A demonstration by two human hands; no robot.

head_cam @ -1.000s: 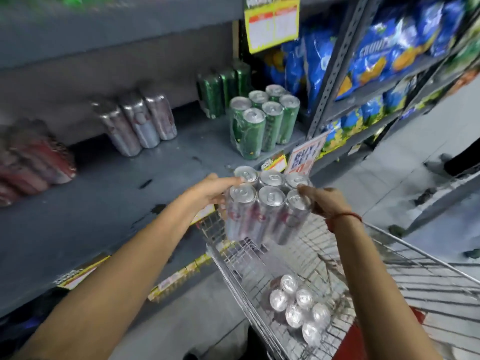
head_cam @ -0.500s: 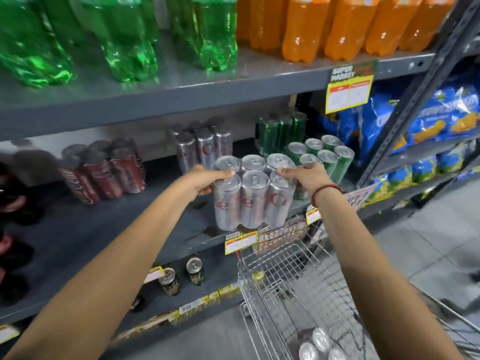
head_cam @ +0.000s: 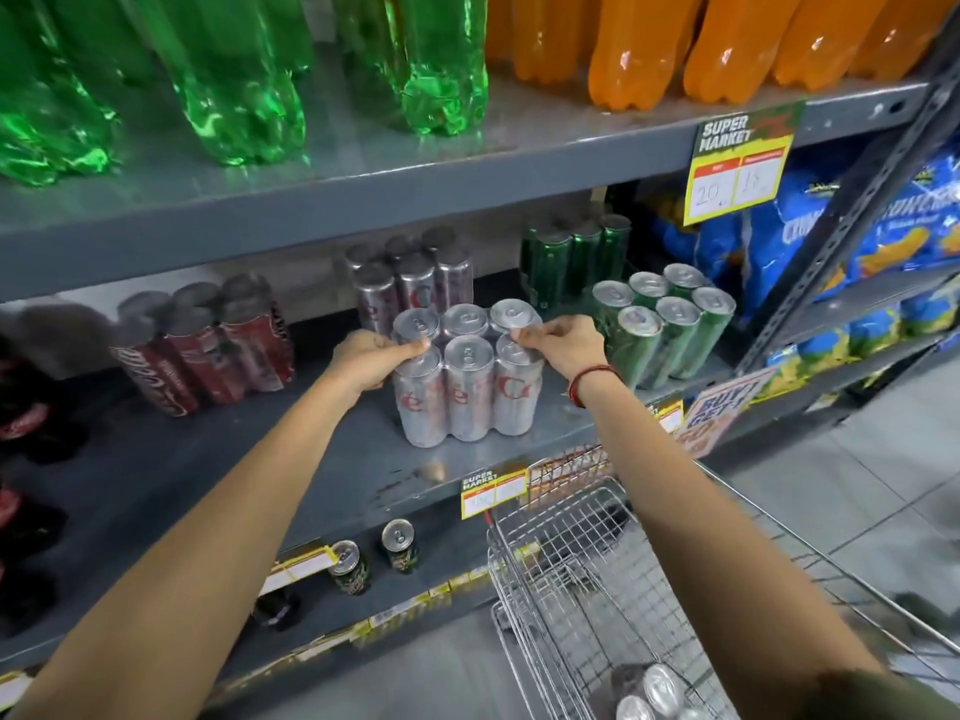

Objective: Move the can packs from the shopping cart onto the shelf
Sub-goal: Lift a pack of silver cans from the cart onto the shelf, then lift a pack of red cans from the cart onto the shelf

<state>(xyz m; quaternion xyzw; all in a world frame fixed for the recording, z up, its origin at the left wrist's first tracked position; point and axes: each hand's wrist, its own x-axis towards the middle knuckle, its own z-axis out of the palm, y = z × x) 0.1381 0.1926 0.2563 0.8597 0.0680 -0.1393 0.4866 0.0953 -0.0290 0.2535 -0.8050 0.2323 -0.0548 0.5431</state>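
Observation:
A shrink-wrapped pack of silver cans [head_cam: 467, 392] stands upright on the grey middle shelf [head_cam: 311, 459], near its front edge. My left hand [head_cam: 371, 363] grips the pack's upper left side. My right hand [head_cam: 563, 345] pinches the wrap at its upper right cans. Below, at the bottom right, is the wire shopping cart [head_cam: 571, 589], with another pack of silver cans [head_cam: 649, 693] lying in it, only its tops visible.
Behind stands a second silver can pack [head_cam: 410, 283]. Red can packs [head_cam: 208, 345] sit to the left, green can packs [head_cam: 660, 330] to the right. Green and orange bottles fill the shelf above. Loose dark cans [head_cam: 374, 556] stand on the lower shelf. Price tags hang along shelf edges.
Both hands lifted the silver can pack out of the cart, carried it up and forward, and set it down on the middle shelf. My view tilted upward toward the shelves.

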